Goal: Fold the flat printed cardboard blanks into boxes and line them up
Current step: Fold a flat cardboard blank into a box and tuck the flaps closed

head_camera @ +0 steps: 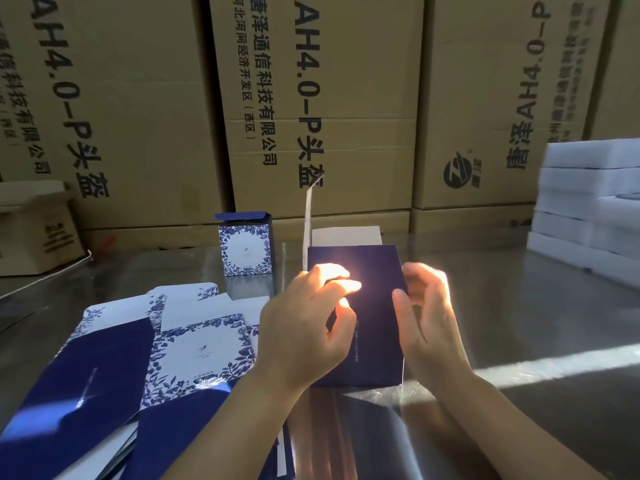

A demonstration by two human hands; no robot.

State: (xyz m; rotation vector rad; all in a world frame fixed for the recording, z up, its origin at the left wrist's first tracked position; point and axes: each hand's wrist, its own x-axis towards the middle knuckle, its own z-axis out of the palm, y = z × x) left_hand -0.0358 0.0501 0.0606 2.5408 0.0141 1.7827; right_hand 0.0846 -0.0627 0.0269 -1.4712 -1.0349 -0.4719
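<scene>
One half-formed navy box [375, 348] stands on the desk [519, 306] at centre. Left hand [304, 323] curls round its left edge; right hand [429, 317] pinches the right edge, probably to square the sleeve. Finished box [245, 249] stands behind; flat blanks [114, 368] lie left, within easy reach.

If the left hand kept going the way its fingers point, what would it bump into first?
The half-folded blue box: the left hand points its fingers rightward, and they seem to touch its dark panel. Beyond that, probably the right hand, which holds the box's other edge.
</scene>
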